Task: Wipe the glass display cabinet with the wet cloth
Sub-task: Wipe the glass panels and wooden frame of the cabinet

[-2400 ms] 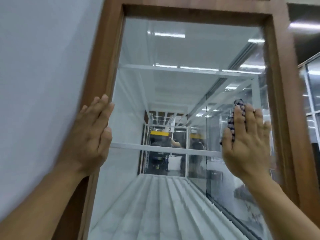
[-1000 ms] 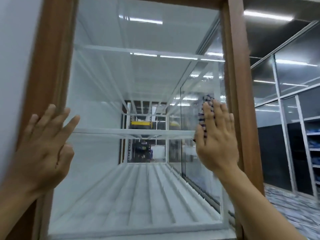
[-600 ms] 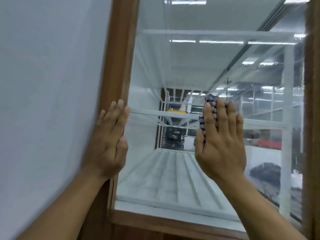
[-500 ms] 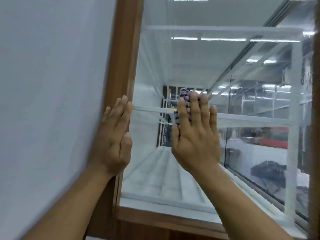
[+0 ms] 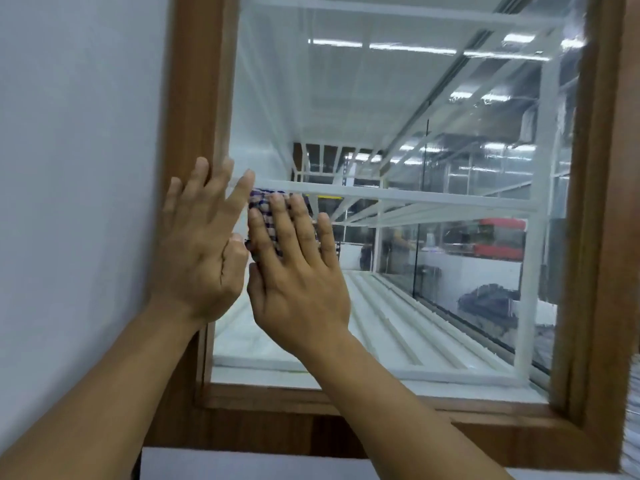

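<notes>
The right hand (image 5: 298,282), fingers straight, pressed the cloth (image 5: 263,206) on the glass (image 5: 415,98) beside the frame (image 5: 194,98). The left hand (image 5: 201,251) lay flat on the frame.

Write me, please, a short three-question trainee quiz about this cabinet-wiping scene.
1. True or false: the left hand lies flat-fingered against the brown wooden frame.
2. The blue-and-white checked cloth is: A) under the fingers of the right hand; B) hanging from the frame; C) in the left hand.
3. Fill in: the cloth is pressed against the clear glass pane near the frame's ____ side.
Key: 1 true; 2 A; 3 left.
</notes>
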`<state>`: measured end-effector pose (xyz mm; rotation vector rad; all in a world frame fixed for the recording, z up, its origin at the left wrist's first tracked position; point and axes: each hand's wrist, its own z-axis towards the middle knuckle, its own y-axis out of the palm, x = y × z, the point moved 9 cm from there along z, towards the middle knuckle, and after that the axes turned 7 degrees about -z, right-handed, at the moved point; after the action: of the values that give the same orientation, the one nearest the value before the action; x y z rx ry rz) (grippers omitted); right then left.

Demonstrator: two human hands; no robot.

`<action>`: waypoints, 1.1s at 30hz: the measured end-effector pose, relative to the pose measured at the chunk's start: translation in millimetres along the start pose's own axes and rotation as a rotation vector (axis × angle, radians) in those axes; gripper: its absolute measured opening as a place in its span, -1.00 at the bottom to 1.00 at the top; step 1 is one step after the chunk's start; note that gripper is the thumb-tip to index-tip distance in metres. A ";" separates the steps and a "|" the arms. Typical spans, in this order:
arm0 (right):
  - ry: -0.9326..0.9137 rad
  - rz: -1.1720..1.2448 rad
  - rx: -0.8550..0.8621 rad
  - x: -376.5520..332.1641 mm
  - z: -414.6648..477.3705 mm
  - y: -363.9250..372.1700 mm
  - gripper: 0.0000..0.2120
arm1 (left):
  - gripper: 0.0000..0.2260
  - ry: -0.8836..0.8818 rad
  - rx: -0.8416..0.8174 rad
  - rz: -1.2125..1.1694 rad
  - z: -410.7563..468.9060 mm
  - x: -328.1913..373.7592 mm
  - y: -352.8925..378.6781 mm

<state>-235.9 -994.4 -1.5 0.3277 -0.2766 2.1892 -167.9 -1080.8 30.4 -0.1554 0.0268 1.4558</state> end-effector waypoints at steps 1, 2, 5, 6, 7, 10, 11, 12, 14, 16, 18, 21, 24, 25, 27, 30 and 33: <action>0.015 -0.013 0.004 13.2 -5.3 -4.1 -0.44 | -0.37 0.004 -0.002 0.018 -0.7 2.5 2.2; 0.036 -0.026 0.005 28.2 -10.3 -8.4 -0.43 | -0.37 0.007 -0.003 0.033 -1.4 4.8 4.2; 0.095 -0.058 0.003 76.6 -23.7 -20.3 -0.42 | -0.40 0.028 0.000 0.068 -4.6 9.4 6.9; 0.110 -0.069 0.003 92.8 -28.3 -24.2 -0.42 | -0.40 0.041 -0.002 0.076 -6.4 11.4 8.2; 0.124 -0.083 0.001 109.2 -32.9 -28.0 -0.42 | -0.41 0.051 -0.009 0.085 -8.8 13.5 10.0; 0.175 -0.105 -0.018 159.5 -47.8 -38.7 -0.40 | -0.42 0.073 -0.049 0.134 -19.4 19.4 16.9; 0.195 -0.109 -0.016 176.4 -53.1 -43.1 -0.39 | -0.42 0.076 -0.067 0.148 -23.4 20.0 18.7; 0.221 -0.110 -0.009 193.7 -58.8 -47.9 -0.38 | -0.42 0.075 -0.083 0.156 -27.3 19.3 19.9; 0.286 -0.114 0.003 227.9 -73.1 -58.0 -0.38 | -0.41 0.068 -0.096 0.160 -35.1 16.8 19.5; 0.340 -0.117 -0.005 254.1 -92.2 -65.7 -0.38 | -0.40 0.057 -0.096 0.150 -45.2 14.8 18.3; 0.334 -0.118 -0.027 262.4 -113.1 -69.3 -0.37 | -0.38 0.046 -0.098 0.136 -59.3 13.7 16.6; 0.265 -0.145 -0.049 245.1 -139.5 -65.2 -0.37 | -0.37 0.008 -0.086 0.131 -81.7 10.1 11.5; 0.146 -0.149 -0.072 204.8 -144.4 -52.1 -0.35 | -0.37 -0.026 -0.084 0.147 -99.5 6.0 10.5; 0.100 -0.153 -0.085 189.9 -141.6 -47.4 -0.33 | -0.36 -0.033 -0.090 0.137 -102.3 5.6 12.3; 0.026 -0.134 -0.103 153.6 -129.5 -37.1 -0.33 | -0.36 -0.049 -0.100 0.122 -107.3 2.4 12.2; -0.012 -0.095 -0.110 95.3 -104.6 -22.8 -0.36 | -0.36 -0.052 -0.101 0.102 -110.9 0.0 10.1; -0.034 -0.027 -0.114 32.8 -81.1 -8.3 -0.40 | -0.35 -0.059 -0.083 0.073 -111.2 -1.1 8.3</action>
<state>-259.1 -939.7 -66.2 0.3040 -0.4116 2.1331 -167.8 -1094.5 -80.3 -0.1802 -0.0766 1.5345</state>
